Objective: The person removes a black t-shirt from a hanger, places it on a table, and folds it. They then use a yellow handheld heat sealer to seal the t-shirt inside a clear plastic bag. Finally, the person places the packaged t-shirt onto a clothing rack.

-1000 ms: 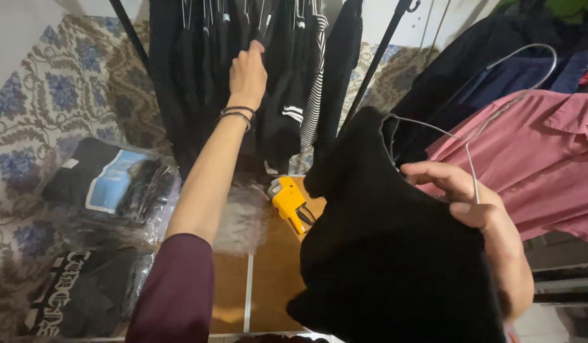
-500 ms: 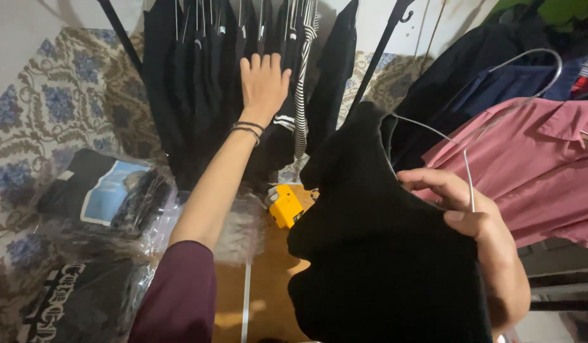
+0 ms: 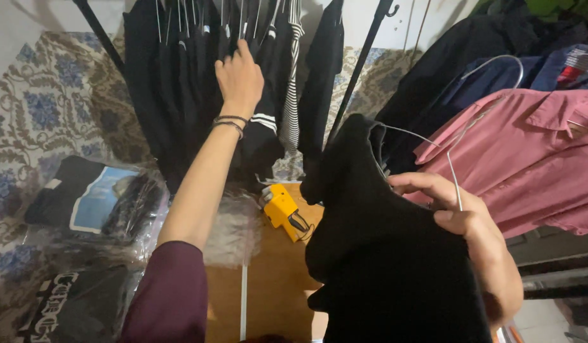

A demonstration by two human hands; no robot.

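left hand [image 3: 239, 76] higher among hanging garments [image 3: 179, 82]

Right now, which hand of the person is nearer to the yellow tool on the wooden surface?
The right hand is nearer: it holds the black garment on a wire hanger, just right of the yellow tool. The left hand is far above it, among the hanging black clothes.

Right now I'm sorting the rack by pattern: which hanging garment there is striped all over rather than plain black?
The narrow black-and-white striped garment, hanging just right of the left hand. Its neighbours on the rail are dark, one with only a few white bands.
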